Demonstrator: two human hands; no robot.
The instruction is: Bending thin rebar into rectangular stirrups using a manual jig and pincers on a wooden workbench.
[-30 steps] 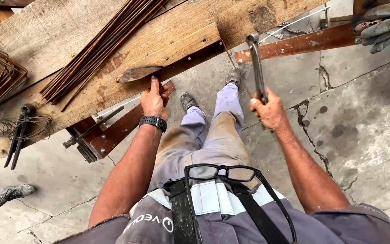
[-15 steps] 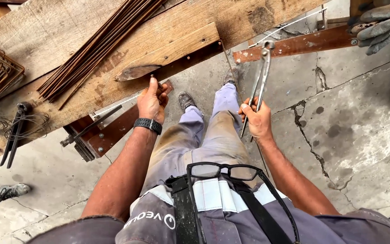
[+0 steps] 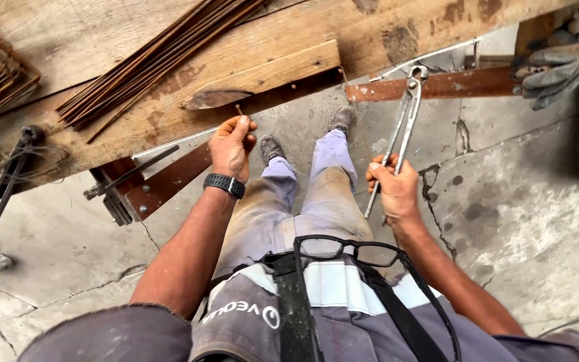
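Note:
My left hand (image 3: 232, 144), with a black watch on the wrist, pinches a short thin piece of wire (image 3: 238, 108) just below the edge of the wooden bench (image 3: 102, 40). In my right hand (image 3: 393, 189) are the long handles of metal pincers (image 3: 402, 127). The pincers point up and away, and their jaws reach the rusty flat steel bar (image 3: 450, 84) fixed under the bench. My legs and shoes stand between the two hands.
A bundle of rusty rods (image 3: 149, 60) and a wooden wedge (image 3: 263, 75) lie on the bench. Another pair of pincers (image 3: 8, 175) rests in coiled wire at the left. Another person's gloved hand (image 3: 557, 67) grips the bar's far end. The concrete floor (image 3: 504, 221) is cracked.
My right hand dropped lower and swung the pincers from upright in the air to the rusty bar. My left hand came off the bench edge and now pinches the wire.

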